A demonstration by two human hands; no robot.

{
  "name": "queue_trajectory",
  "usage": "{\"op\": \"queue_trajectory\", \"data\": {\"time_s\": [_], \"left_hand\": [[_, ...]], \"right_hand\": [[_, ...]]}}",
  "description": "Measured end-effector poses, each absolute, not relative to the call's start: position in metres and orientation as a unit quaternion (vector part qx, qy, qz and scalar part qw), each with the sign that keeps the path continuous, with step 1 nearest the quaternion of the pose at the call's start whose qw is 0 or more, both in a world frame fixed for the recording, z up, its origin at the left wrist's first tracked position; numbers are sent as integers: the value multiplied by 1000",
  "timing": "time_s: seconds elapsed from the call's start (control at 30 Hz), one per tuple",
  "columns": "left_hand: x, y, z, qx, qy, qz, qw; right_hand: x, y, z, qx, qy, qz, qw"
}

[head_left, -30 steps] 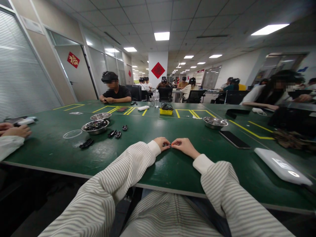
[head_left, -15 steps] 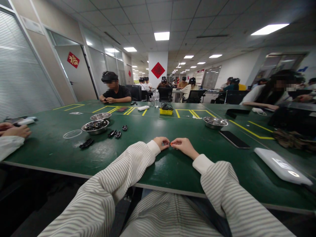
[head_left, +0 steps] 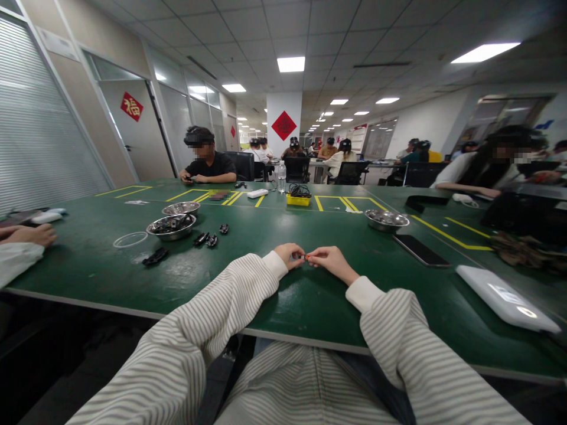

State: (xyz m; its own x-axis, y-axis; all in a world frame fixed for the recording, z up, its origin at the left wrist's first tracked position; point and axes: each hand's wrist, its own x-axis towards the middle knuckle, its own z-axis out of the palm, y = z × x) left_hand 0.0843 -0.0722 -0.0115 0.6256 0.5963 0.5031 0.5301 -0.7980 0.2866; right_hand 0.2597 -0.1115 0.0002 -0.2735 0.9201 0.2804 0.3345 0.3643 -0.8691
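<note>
Over the green table [head_left: 292,295], my left hand [head_left: 289,255] and my right hand [head_left: 330,261] meet with their fingertips almost touching. Between them is a tiny part with orange and dark areas [head_left: 305,257]. The thumb and fingers of my left hand pinch its dark end, while my right hand pinches the orange end. It is too small and too covered by fingers to name. Left of my hands lie several black plastic pieces [head_left: 211,241], and another black piece [head_left: 155,256] rests further left.
A steel bowl of dark parts [head_left: 171,234] stands left, with a second bowl [head_left: 181,204] behind. Another bowl [head_left: 387,228], a phone [head_left: 420,250] and a white device [head_left: 507,298] are at right. A yellow tray [head_left: 298,201] holds cables. A neighbour's hands [head_left: 33,235] rest at far left.
My left hand has shifted slightly, and a little more of the small part shows between my fingertips. Both hands keep their pinch.
</note>
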Motion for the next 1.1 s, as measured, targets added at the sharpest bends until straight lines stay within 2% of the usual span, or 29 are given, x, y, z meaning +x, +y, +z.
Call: {"op": "queue_trajectory", "data": {"time_s": [0.37, 0.6, 0.77, 0.93, 1.1], "left_hand": [[83, -68, -13, 913, 236, 333, 18], [84, -65, -17, 929, 216, 301, 20], [73, -47, -16, 915, 304, 266, -21], [30, -14, -9, 845, 487, 211, -69], [-9, 11, -10, 758, 632, 152, -61]], "right_hand": [[257, -110, -3, -448, -689, 388, 417], [257, -109, -2, -454, -683, 411, 397], [256, -109, 1, -461, -695, 409, 370], [256, -110, 2, -469, -694, 399, 372], [257, -109, 1, -473, -688, 405, 373]]}}
